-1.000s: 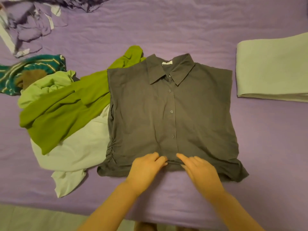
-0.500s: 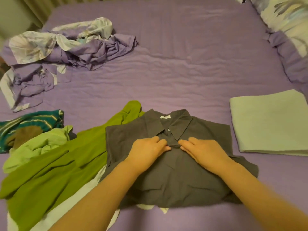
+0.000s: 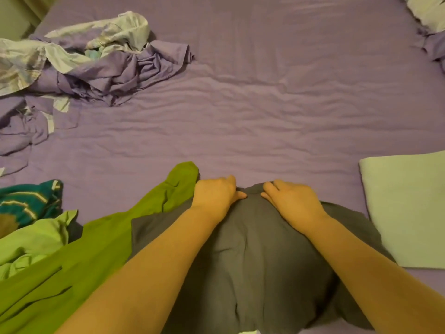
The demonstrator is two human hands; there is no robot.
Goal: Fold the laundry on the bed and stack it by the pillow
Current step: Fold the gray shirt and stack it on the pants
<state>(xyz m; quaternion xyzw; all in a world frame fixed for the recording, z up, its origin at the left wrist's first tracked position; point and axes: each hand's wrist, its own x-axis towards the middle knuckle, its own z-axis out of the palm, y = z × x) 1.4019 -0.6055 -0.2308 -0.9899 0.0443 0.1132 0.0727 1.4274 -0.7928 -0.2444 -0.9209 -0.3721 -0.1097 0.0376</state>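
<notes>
- The grey shirt [image 3: 252, 256] lies on the near edge of the bed [image 3: 265, 104], doubled over on itself so that a smooth, slightly billowed back panel faces up; this looks like the bottom half laid over the top to halve its length.
- The left hand [image 3: 216, 196] and the right hand [image 3: 291, 201] sit side by side at the far edge of the shirt, fingers curled over and pinching the cloth there, thumbs nearly touching; held together like this they likely line up the hem with the far edge.
- The shirt's left edge overlaps a dark green garment [image 3: 101, 242], which spreads unfolded beside it along with a light green piece [image 3: 36, 239] and a teal striped piece [image 3: 29, 203], apparently waiting their turn.
- Just to the right, a pale folded cloth [image 3: 407, 208] lies flat, seemingly a finished item.
- Well apart, at the far left, crumpled purple bedding [image 3: 79, 63] is heaped; the pillow [image 3: 428, 13] shows at the far right corner, where the stack is meant to go.
</notes>
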